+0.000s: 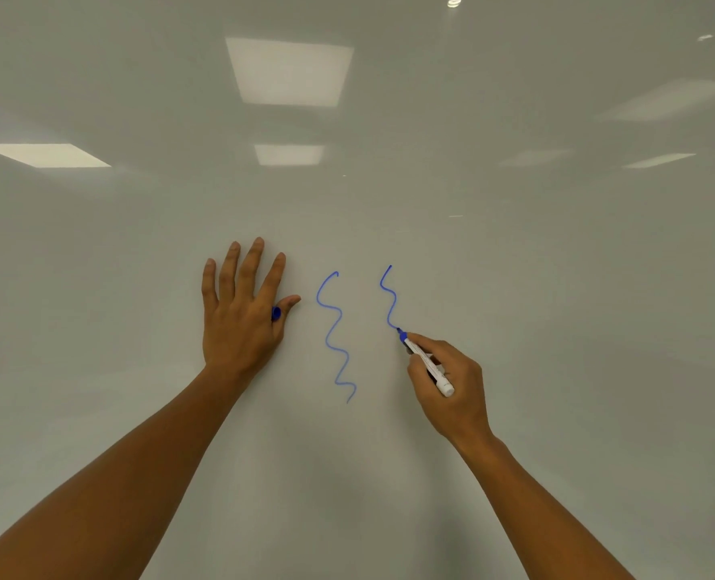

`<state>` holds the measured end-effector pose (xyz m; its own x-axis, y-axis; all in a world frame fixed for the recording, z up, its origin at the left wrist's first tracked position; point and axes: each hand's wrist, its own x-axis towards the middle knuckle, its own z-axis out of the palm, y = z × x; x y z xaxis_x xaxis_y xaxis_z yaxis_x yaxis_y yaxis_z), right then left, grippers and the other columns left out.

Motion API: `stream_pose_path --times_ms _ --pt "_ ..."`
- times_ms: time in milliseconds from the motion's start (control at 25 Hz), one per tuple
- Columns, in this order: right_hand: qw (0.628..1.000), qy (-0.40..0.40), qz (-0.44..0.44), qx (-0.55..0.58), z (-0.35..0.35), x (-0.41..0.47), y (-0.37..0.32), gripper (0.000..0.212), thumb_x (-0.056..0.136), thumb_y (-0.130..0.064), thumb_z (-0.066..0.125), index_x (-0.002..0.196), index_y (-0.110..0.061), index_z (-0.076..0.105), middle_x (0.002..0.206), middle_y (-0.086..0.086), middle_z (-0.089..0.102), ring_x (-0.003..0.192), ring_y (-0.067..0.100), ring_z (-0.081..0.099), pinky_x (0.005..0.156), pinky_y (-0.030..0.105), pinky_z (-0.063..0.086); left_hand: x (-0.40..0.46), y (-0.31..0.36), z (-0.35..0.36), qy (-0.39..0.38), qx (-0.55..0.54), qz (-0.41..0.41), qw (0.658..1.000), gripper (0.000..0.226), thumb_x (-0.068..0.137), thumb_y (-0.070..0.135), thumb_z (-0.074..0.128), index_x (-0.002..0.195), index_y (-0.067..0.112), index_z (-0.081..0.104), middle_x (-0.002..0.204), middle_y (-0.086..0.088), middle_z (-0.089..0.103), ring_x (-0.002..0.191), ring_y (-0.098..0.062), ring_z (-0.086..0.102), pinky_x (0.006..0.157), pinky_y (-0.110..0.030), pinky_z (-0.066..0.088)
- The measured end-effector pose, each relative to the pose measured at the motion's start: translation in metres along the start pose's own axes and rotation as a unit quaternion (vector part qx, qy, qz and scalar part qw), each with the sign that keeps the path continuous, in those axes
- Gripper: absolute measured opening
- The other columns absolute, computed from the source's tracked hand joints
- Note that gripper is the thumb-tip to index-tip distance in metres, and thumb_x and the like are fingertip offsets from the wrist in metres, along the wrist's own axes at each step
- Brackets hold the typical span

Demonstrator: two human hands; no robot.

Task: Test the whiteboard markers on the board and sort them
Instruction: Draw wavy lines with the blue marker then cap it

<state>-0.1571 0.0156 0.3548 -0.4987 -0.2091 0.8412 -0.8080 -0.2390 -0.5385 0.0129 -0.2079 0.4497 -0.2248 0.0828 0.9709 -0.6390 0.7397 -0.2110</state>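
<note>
A white board [514,265] fills the view. My right hand [448,383] grips a blue whiteboard marker [427,364], white-barrelled, with its tip touching the board at the lower end of a short blue squiggle [389,299]. To its left runs a longer blue wavy line [335,337]. My left hand [243,311] lies flat against the board with fingers spread. A blue marker cap [276,313] is tucked between its thumb and the base of the index finger, mostly hidden.
Reflections of ceiling light panels [289,71] show on the glossy board. Both forearms reach up from the bottom edge of the view. No other markers or containers are in sight.
</note>
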Motion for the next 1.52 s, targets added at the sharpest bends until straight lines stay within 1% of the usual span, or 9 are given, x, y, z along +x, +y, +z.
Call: stream_pose_path --times_ms 120,320,600,840,960,1280,1360,1440,1520 --pt "0.999 0.028 0.031 -0.003 -0.003 -0.012 0.009 0.030 0.089 -0.011 0.063 0.115 -0.023 0.072 0.090 -0.013 0.072 0.079 0.011 0.068 0.070 0.037 0.058 -0.001 0.001 0.000 -0.002 0.005 -0.003 1.000 0.059 0.100 0.052 0.038 0.149 0.019 0.036 0.159 -0.010 0.024 0.148 -0.034 0.017 0.119 -0.056 0.013" --pt "0.999 -0.021 0.000 -0.034 0.001 -0.036 0.010 0.030 0.085 -0.018 0.060 0.110 -0.028 0.072 0.083 -0.011 0.069 0.072 0.012 0.064 0.063 0.031 0.055 -0.001 0.000 0.000 -0.013 0.004 -0.004 1.000 0.061 0.100 0.054 0.037 0.150 0.020 0.033 0.160 -0.010 0.022 0.148 -0.034 0.014 0.119 -0.055 0.010" --pt "0.997 -0.027 0.055 -0.037 -0.004 -0.059 0.020 0.031 0.084 -0.025 0.059 0.112 -0.029 0.072 0.089 -0.016 0.071 0.079 0.008 0.066 0.068 0.028 0.055 -0.001 0.001 -0.001 -0.019 0.002 -0.005 1.000 0.061 0.101 0.054 0.035 0.150 0.019 0.032 0.160 -0.010 0.021 0.148 -0.034 0.013 0.120 -0.055 0.009" --pt "0.994 -0.022 0.103 -0.020 -0.006 -0.073 0.023 0.025 0.086 -0.024 0.059 0.107 -0.032 0.071 0.089 -0.018 0.071 0.080 0.009 0.068 0.070 0.035 0.058 -0.001 0.002 -0.001 -0.031 -0.001 -0.003 0.999 0.061 0.101 0.054 0.036 0.150 0.020 0.032 0.160 -0.011 0.020 0.148 -0.035 0.012 0.120 -0.055 0.007" --pt "0.989 -0.029 0.144 0.025 -0.006 -0.075 0.015 0.026 0.091 -0.013 0.063 0.106 -0.032 0.072 0.092 -0.019 0.073 0.085 0.006 0.069 0.074 0.029 0.059 0.001 0.002 -0.004 -0.038 -0.002 -0.004 0.999 0.060 0.101 0.053 0.037 0.150 0.020 0.033 0.160 -0.012 0.021 0.148 -0.036 0.012 0.119 -0.056 0.007" --pt "0.953 -0.044 0.239 0.181 -0.018 -0.090 -0.021 0.018 0.095 -0.008 0.059 0.099 -0.023 0.068 0.075 0.009 0.070 0.059 0.019 0.054 0.051 0.033 0.045 -0.009 -0.006 -0.022 -0.133 -0.073 0.036 0.988 0.074 0.093 0.063 0.028 0.153 0.021 0.021 0.163 -0.010 0.007 0.150 -0.034 -0.003 0.120 -0.055 0.000" --pt "0.950 -0.064 0.234 0.198 -0.022 -0.098 -0.029 0.017 0.095 -0.009 0.059 0.098 -0.023 0.070 0.075 0.010 0.069 0.059 0.019 0.054 0.051 0.033 0.044 -0.028 -0.001 -0.025 -0.135 -0.086 0.057 0.985 0.072 0.093 0.061 0.032 0.151 0.018 0.028 0.161 -0.012 0.013 0.149 -0.036 0.005 0.120 -0.055 0.008" --pt "0.946 -0.073 0.235 0.211 -0.027 -0.105 -0.036 0.017 0.096 -0.010 0.060 0.099 -0.022 0.071 0.076 0.009 0.069 0.059 0.021 0.054 0.051 0.034 0.045 -0.059 0.009 -0.030 -0.109 -0.096 0.100 0.984 0.065 0.094 0.058 0.039 0.141 0.013 0.047 0.153 -0.013 0.036 0.142 -0.039 0.027 0.114 -0.051 0.026" --pt "0.943 -0.076 0.242 0.217 -0.031 -0.112 -0.041 0.016 0.097 -0.010 0.060 0.101 -0.020 0.072 0.078 0.009 0.070 0.060 0.021 0.054 0.051 0.034 0.046 -0.091 0.021 -0.037 -0.087 -0.134 0.117 0.980 0.055 0.096 0.059 0.038 0.109 0.016 0.069 0.122 -0.003 0.065 0.118 -0.035 0.052 0.093 -0.042 0.039"
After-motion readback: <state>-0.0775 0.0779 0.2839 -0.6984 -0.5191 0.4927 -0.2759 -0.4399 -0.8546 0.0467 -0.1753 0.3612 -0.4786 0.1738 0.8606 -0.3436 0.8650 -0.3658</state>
